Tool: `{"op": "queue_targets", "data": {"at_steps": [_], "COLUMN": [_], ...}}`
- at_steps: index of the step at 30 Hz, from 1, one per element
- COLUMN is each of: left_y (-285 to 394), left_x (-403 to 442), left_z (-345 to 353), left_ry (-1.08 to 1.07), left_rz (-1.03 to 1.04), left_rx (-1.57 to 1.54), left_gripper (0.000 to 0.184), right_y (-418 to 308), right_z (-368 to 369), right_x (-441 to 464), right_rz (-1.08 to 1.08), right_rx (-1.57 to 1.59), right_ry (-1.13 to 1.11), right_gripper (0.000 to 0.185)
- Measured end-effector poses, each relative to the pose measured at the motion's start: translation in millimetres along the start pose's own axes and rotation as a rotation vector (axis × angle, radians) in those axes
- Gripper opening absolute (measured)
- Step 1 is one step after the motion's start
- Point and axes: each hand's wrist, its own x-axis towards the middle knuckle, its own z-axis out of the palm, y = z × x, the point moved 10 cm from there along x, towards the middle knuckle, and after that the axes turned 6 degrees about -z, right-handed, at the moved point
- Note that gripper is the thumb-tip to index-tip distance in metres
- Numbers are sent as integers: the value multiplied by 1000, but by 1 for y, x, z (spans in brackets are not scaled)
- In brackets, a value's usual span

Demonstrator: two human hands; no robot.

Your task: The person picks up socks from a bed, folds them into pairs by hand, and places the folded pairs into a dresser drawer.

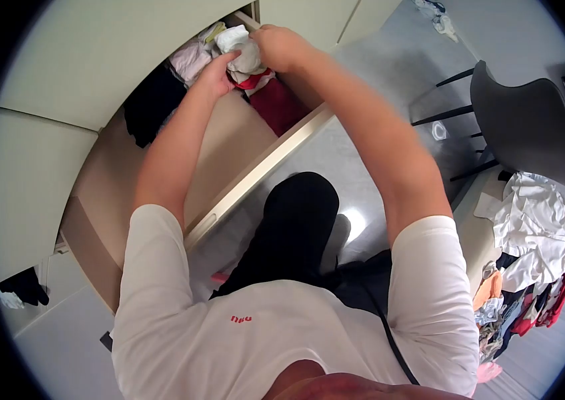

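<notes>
At the far right end of a pulled-out drawer (229, 127), both of my hands are on a bundled white garment (245, 56). My left hand (216, 75) grips its near left side, with the thumb lying over the cloth. My right hand (278, 48) is curled against its right side, the fingertips partly hidden. Beneath and beside the bundle lie a red cloth (254, 81) and a dark red folded cloth (278, 107). A pale pinkish garment (190, 61) sits just left of my hands, and black clothing (154, 103) lies farther left in the drawer.
Pale cabinet fronts (122, 53) rise behind the drawer. My bent knee (302, 200) is close to the drawer's front edge. A grey chair (522, 123) stands at the right, near a heap of clothes with a white shirt (534, 220) on top.
</notes>
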Motion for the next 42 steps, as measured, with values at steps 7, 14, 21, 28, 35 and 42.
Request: {"op": "queue_targets", "data": {"at_steps": [7, 14, 21, 28, 35, 42], "left_y": [-7, -10, 42, 32, 27, 40], "left_x": [14, 16, -97, -36, -38, -56], "left_z": [3, -18, 43, 24, 28, 38], "left_ry": [1, 287, 637, 516, 517, 418], "left_rz": [-2, 87, 899, 1121, 1005, 1118], "left_rx": [67, 130, 1452, 1621, 1685, 1483], "left_gripper": [39, 42, 57, 57, 63, 56], "right_y": [-18, -26, -19, -21, -33, -50], "right_z": [42, 75, 95, 99, 87, -19], "right_x": [13, 12, 10, 2, -5, -49], "right_rz": [-123, -113, -69, -52, -21, -37], "right_rx": [-52, -253, -333, -434, -461, -138], "right_ry": [-271, -371, -440, -522, -614, -466], "right_gripper": [61, 76, 79, 90, 85, 71]}}
